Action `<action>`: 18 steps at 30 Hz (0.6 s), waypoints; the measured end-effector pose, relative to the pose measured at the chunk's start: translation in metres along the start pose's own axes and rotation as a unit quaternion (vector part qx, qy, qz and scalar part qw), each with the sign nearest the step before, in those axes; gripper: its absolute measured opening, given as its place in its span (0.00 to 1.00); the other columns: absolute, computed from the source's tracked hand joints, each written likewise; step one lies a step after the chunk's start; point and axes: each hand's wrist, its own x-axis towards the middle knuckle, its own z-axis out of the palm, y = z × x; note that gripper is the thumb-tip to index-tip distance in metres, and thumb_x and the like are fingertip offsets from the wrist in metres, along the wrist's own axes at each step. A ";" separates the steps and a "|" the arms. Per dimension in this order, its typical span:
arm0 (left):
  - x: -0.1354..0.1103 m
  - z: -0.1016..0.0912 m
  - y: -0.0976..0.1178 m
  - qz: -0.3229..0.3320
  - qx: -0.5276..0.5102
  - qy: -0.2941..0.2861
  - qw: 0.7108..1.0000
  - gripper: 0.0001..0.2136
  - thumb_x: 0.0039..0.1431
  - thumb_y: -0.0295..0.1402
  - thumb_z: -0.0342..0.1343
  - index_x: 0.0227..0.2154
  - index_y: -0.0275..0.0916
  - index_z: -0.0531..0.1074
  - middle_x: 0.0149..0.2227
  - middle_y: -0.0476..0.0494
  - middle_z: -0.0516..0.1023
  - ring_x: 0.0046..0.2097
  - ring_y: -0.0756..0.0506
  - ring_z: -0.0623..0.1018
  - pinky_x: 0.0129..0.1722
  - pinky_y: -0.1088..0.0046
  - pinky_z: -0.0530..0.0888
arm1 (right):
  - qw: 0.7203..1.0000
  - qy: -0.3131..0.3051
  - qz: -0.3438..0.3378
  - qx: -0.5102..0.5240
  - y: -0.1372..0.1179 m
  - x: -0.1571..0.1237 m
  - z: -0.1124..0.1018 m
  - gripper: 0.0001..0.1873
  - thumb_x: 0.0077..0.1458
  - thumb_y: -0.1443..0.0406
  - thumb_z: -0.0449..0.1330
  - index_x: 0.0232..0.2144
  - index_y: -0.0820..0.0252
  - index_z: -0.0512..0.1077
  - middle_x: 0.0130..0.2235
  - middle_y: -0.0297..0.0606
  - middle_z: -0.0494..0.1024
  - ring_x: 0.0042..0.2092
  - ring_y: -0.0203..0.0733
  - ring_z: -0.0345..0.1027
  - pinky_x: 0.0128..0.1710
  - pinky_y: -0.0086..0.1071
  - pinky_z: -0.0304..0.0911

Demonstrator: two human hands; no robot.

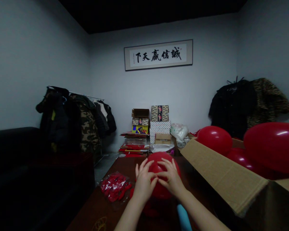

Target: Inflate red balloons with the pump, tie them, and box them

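Observation:
A round, inflated red balloon [162,189] is in front of me above the dark table, its neck end turned toward me. My left hand [144,178] pinches the neck between thumb and forefinger, the other fingers spread over the balloon's side. From the right, my right hand [169,176] pinches the same spot, its fingertips meeting those of my left. The neck itself is mostly covered by the fingertips. Left of my hands lies a clear plastic bag [115,186] of red uninflated balloons. Below my right wrist shows a light blue elongated object [183,218], partly hidden by the forearm.
At right stands an open cardboard box [221,175] holding several inflated red balloons [214,139]. Stacked boxes [160,128] and flat red packages [133,149] are beyond the wooden table [86,215]. A dark sofa [12,160] and a clothes rack with jackets [86,118] are left.

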 end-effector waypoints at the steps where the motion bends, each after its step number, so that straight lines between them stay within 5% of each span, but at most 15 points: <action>1: 0.000 0.000 0.001 0.007 0.008 0.001 1.000 0.07 0.49 0.26 0.55 0.24 0.44 0.76 0.56 0.45 0.68 0.62 0.36 0.57 0.58 0.38 0.47 | 1.000 0.003 -0.001 0.002 0.000 0.000 0.000 0.09 0.49 0.57 0.59 0.36 0.38 0.73 0.54 0.33 0.68 0.60 0.48 0.51 0.59 0.65 0.33; 7: -0.002 -0.001 0.003 0.074 0.060 0.020 0.995 0.08 0.52 0.26 0.52 0.22 0.41 0.73 0.55 0.44 0.70 0.61 0.35 0.59 0.58 0.37 0.43 | 1.000 -0.002 -0.019 -0.017 0.000 0.000 0.004 0.04 0.49 0.61 0.59 0.30 0.46 0.74 0.53 0.34 0.69 0.59 0.48 0.52 0.59 0.64 0.33; 13: -0.004 -0.011 0.004 0.051 0.067 0.059 0.995 0.05 0.52 0.27 0.54 0.30 0.43 0.73 0.53 0.40 0.71 0.59 0.37 0.62 0.57 0.38 0.50 | 0.999 -0.007 -0.033 -0.011 -0.002 0.000 0.002 0.06 0.50 0.61 0.58 0.32 0.47 0.73 0.52 0.35 0.69 0.58 0.47 0.55 0.59 0.63 0.35; 18: -0.008 -0.014 -0.001 0.135 0.064 0.046 0.988 0.07 0.55 0.30 0.52 0.31 0.48 0.75 0.56 0.46 0.68 0.60 0.40 0.61 0.59 0.42 0.49 | 0.999 -0.020 -0.042 -0.018 -0.009 0.006 -0.004 0.03 0.47 0.64 0.60 0.28 0.50 0.73 0.53 0.35 0.69 0.58 0.47 0.54 0.60 0.61 0.35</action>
